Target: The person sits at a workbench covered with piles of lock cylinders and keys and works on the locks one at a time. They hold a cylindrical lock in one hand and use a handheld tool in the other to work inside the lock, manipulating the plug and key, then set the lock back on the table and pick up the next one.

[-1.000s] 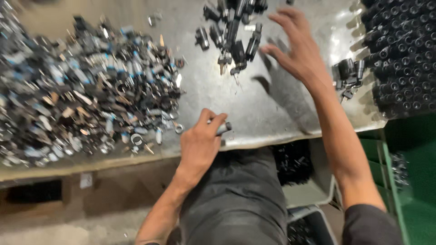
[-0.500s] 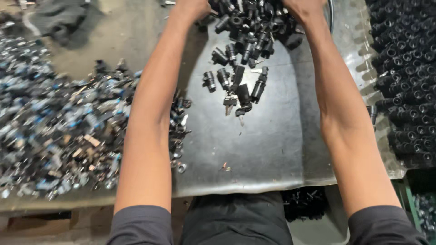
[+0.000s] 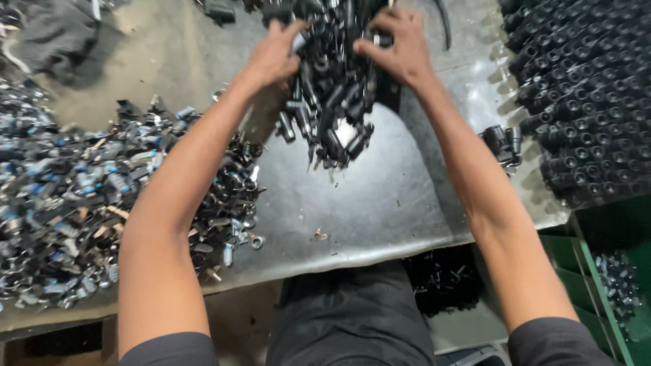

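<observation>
1. Fingers. The fingers of the left hand (image 3: 274,57) and of the right hand (image 3: 400,51) are curled and spread over the upper part of a pile of black cylindrical parts (image 3: 332,102), at the upper centre of the frame. Each hand presses in from its own side, so the pile lies between the two hands and spills below the fingertips toward the middle of the frame. Whether any single part is actually gripped cannot be told; the fingers rest on the heap, partly bent and not closed into fists.
2. Grey metal tabletop (image 3: 380,196). It fills most of the frame and is scuffed, with bare sheet showing below the pile.
3. Heap of mixed metal scraps (image 3: 74,196). A wide spread of silvery and dark pieces at the left of the frame, lying beneath the left forearm.
4. Rows of black tubular parts (image 3: 583,88). Stacked side by side at the upper right, open ends toward the camera, well apart from the right hand.
5. Green bin (image 3: 610,271). At the lower right, beside the table edge, with small parts inside.
6. Small cluster of black parts (image 3: 502,142). It lies just right of the right forearm, on the tabletop.
7. Tiny loose fragment (image 3: 319,235). Alone on the bare sheet, lower centre.
</observation>
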{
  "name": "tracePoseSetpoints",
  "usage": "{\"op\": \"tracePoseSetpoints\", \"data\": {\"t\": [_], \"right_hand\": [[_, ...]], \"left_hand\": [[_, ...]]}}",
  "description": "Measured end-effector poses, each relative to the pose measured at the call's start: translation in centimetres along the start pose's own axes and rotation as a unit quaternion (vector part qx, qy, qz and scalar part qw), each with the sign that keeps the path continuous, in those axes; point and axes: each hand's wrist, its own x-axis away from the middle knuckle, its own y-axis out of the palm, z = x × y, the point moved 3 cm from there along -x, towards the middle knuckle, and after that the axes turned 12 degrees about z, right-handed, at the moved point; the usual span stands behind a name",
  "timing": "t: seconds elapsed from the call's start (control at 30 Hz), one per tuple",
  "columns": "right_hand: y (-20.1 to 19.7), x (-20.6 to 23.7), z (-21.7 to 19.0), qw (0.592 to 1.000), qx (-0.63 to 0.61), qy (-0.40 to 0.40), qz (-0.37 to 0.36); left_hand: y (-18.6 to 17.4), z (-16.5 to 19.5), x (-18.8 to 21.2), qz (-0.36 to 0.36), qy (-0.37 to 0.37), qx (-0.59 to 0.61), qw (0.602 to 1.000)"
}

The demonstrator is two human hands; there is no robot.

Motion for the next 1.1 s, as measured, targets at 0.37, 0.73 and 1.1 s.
{"op": "tracePoseSetpoints", "data": {"t": [0.37, 0.73, 1.1], "right_hand": [[-3.2, 7.7, -8.6, 0.998, -0.003, -0.006, -0.061], [-10.4, 18.3, -15.5, 0.993, -0.081, 0.062, -0.062], [-11.2, 26.4, -21.0, 0.987, -0.078, 0.139, -0.009]], "left_hand": [[-1.5, 6.6, 10.2, -0.088, -0.009, 0.012, 0.996], [-12.9, 15.6, 21.8, 0.16, 0.088, 0.084, 0.98], [-8.5, 22.6, 36.8, 0.138, -0.302, 0.275, 0.902]]}}
